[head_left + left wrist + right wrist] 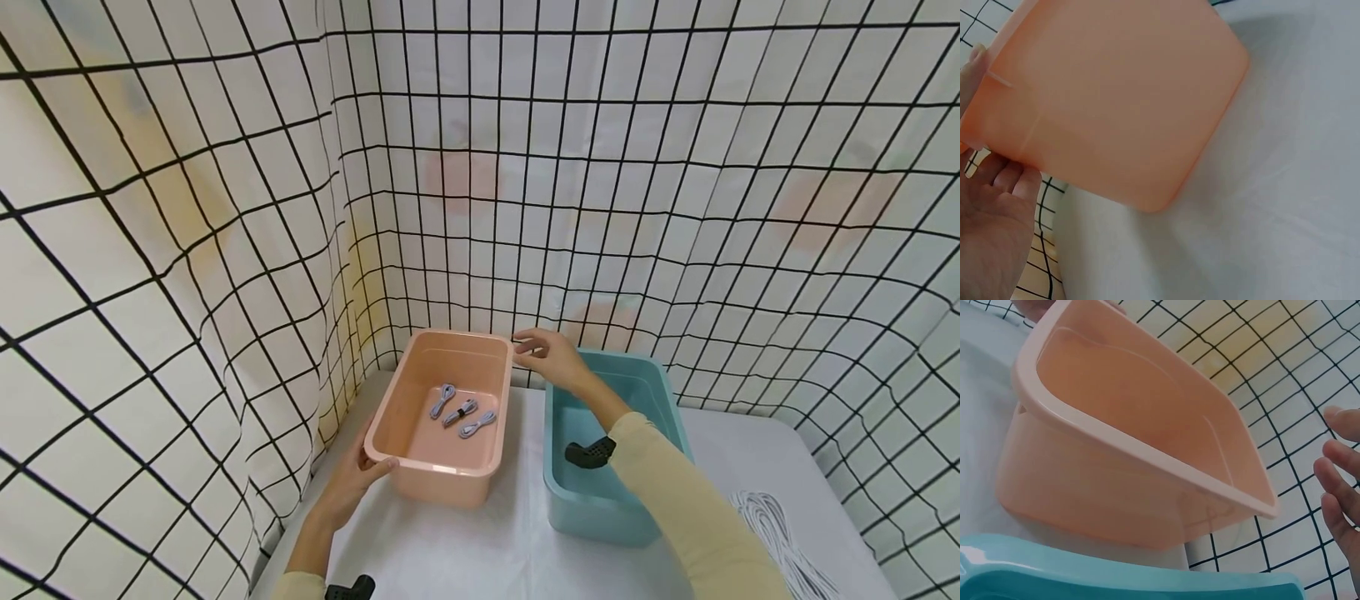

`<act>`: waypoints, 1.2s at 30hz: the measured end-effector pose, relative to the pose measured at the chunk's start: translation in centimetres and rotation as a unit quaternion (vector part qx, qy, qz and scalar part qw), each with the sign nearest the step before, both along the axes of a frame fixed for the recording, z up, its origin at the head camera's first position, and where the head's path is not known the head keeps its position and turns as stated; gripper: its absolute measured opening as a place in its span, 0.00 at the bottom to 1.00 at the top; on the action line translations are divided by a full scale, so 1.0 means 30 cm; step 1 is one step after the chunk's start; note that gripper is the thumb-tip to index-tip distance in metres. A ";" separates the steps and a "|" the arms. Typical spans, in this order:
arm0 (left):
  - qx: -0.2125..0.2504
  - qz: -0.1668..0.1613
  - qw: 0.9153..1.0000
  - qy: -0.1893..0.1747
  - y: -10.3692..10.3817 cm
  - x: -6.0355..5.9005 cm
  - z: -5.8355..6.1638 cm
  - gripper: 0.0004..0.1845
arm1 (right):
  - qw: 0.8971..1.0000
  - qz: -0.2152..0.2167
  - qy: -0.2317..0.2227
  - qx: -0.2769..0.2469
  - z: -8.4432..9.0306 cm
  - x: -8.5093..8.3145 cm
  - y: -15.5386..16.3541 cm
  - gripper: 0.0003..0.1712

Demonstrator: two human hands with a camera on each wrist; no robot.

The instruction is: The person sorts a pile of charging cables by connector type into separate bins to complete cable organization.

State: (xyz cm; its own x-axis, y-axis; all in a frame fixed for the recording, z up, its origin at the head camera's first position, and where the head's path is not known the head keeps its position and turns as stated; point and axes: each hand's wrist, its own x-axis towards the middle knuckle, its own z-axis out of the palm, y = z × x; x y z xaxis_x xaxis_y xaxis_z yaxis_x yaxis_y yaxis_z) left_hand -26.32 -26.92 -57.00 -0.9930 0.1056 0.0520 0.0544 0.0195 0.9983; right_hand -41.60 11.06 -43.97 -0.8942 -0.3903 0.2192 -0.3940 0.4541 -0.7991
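My left hand (pixel 348 483) grips the near left corner of a peach plastic bin (pixel 442 483), its thumb over the rim. In the left wrist view the fingers of that hand (pixel 997 219) bend against the bin's outer wall (pixel 1122 106). Inside the bin lie three small bundled cables: one on the left (pixel 442 401), one with a black tie in the middle (pixel 460 413) and one on the right (pixel 477 424). By the bin's far right corner is my right hand (pixel 553 358), its fingers loosely bent and holding nothing; the right wrist view shows a gap between them and the rim.
A teal bin (pixel 600 521) stands right of the peach one, under my right forearm. Loose white cables (pixel 780 533) lie on the white-covered table (pixel 510 567) at the right. Black wire mesh (pixel 555 192) walls the left, back and right sides.
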 end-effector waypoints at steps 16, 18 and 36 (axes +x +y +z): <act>-0.016 0.011 1.000 0.000 0.004 0.000 -0.009 0.52 | 1.000 -0.009 0.008 -0.009 0.005 0.052 0.086 0.27; -0.017 0.011 1.000 -0.001 0.005 0.000 -0.012 0.52 | 1.000 -0.013 0.014 -0.008 0.007 0.058 0.097 0.26; -0.016 0.018 1.000 -0.013 0.007 0.000 -0.011 0.51 | 0.999 -0.020 0.028 -0.007 0.016 0.102 0.164 0.25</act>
